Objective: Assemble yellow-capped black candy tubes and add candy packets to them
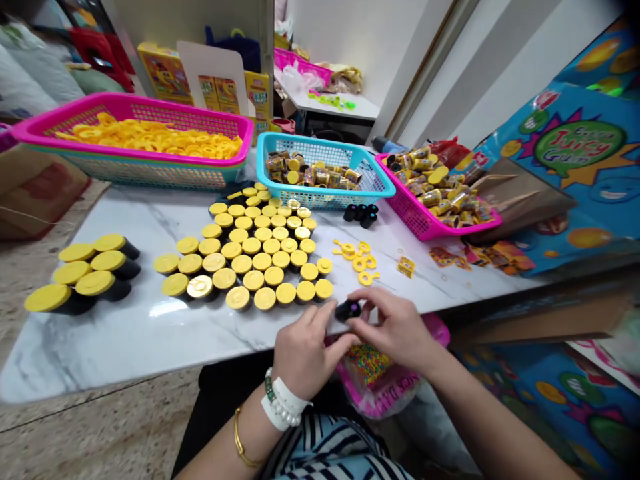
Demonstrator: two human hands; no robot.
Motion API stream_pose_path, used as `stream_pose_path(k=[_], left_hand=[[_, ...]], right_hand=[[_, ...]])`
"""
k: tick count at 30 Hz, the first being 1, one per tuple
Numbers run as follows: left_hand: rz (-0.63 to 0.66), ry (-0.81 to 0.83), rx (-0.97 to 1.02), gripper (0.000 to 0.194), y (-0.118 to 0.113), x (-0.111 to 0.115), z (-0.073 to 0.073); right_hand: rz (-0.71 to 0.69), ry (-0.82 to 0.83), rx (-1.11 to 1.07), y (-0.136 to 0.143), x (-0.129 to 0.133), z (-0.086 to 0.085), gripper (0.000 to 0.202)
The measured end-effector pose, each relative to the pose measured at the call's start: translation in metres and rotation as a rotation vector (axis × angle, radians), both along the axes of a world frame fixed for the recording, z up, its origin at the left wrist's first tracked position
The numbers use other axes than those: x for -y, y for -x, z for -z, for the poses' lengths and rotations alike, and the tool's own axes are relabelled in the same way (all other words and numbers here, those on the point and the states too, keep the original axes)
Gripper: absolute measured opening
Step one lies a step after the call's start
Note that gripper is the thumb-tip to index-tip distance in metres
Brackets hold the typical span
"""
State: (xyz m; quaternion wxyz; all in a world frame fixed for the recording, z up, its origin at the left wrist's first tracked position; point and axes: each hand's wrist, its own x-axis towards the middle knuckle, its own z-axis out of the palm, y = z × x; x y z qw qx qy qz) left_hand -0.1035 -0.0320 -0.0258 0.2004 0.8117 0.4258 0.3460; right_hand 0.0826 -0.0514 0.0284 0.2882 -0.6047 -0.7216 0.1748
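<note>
Black and glossy, the small cylinder [346,310] sits pinched between the hands' [344,325] fingertips [354,323]

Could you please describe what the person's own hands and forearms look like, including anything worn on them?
Both hands are ungloved, and no sleeves show on the forearms. The left wrist wears a white band, a bracelet of green and pearly white beads, and, farther up, a thin gold-coloured bangle. The right hand and forearm show no jewellery.

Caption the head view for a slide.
Two hands hold a black piece beside rows of yellow-topped pots on a marble-patterned table.
</note>
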Motion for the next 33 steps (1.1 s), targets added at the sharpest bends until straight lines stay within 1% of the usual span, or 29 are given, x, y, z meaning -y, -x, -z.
stream_pose_path(k=[1, 2, 4, 6, 7, 8, 10, 11, 12, 14, 16, 17, 19, 21, 23, 25, 28, 30, 33], left_hand=[[0.011, -0.001, 0.006, 0.052, 0.0, 0.0, 0.0], [0.02, 0.007, 0.006, 0.045, 0.001, 0.0, 0.0], [0.032, 0.038, -0.011, 0.028, 0.0, 0.0, -0.001], [0.019, 0.067, -0.033, 0.021, -0.001, 0.001, -0.003], [-0.002, 0.074, -0.045, 0.023, -0.003, 0.002, -0.004], [-0.027, 0.078, -0.062, 0.029, -0.005, 0.002, -0.005], [-0.07, 0.08, -0.118, 0.043, -0.01, 0.004, -0.009], [-0.081, 0.082, -0.153, 0.046, -0.013, 0.005, -0.012], [-0.083, 0.087, -0.187, 0.047, -0.015, 0.006, -0.014], [-0.062, 0.112, -0.224, 0.041, -0.018, 0.005, -0.017], [-0.039, 0.149, -0.212, 0.03, -0.018, 0.003, -0.018], [-0.03, 0.164, -0.194, 0.027, -0.017, 0.001, -0.017], [-0.02, 0.18, -0.154, 0.025, -0.014, -0.002, -0.015], [-0.017, 0.182, -0.131, 0.026, -0.013, -0.003, -0.012], [-0.011, 0.181, -0.119, 0.025, -0.012, -0.003, -0.01], [-0.002, 0.178, -0.097, 0.027, -0.011, -0.002, -0.009], [0.011, 0.17, -0.055, 0.035, -0.011, -0.001, -0.009], [0.006, 0.157, -0.047, 0.035, -0.01, -0.001, -0.008], [-0.007, 0.129, -0.063, 0.031, -0.01, 0.0, -0.006]], right_hand=[[-0.051, 0.015, -0.019, 0.005, 0.007, 0.002, 0.029], [-0.088, 0.035, -0.044, 0.006, 0.009, 0.004, 0.03], [-0.09, 0.063, -0.103, -0.004, 0.006, 0.006, 0.03], [-0.009, 0.027, -0.117, -0.018, -0.004, 0.01, 0.028], [0.051, -0.017, -0.097, -0.022, -0.009, 0.013, 0.026], [0.112, -0.073, -0.064, -0.023, -0.013, 0.018, 0.022], [0.222, -0.174, 0.011, -0.015, -0.017, 0.03, 0.016], [0.28, -0.218, 0.051, -0.006, -0.017, 0.037, 0.016], [0.331, -0.256, 0.097, 0.002, -0.016, 0.043, 0.019], [0.38, -0.298, 0.176, 0.017, -0.015, 0.051, 0.022], [0.344, -0.3, 0.19, 0.019, -0.015, 0.052, 0.022], [0.317, -0.306, 0.178, 0.014, -0.017, 0.051, 0.022], [0.305, -0.344, 0.194, -0.005, -0.021, 0.046, 0.021], [0.32, -0.373, 0.3, -0.029, -0.026, 0.042, 0.023], [0.3, -0.355, 0.403, -0.051, -0.029, 0.041, 0.026], [0.247, -0.328, 0.442, -0.064, -0.028, 0.042, 0.023], [0.163, -0.293, 0.424, -0.069, -0.023, 0.043, 0.019], [0.123, -0.259, 0.396, -0.067, -0.021, 0.042, 0.021], [0.144, -0.229, 0.341, -0.064, -0.027, 0.036, 0.02]])
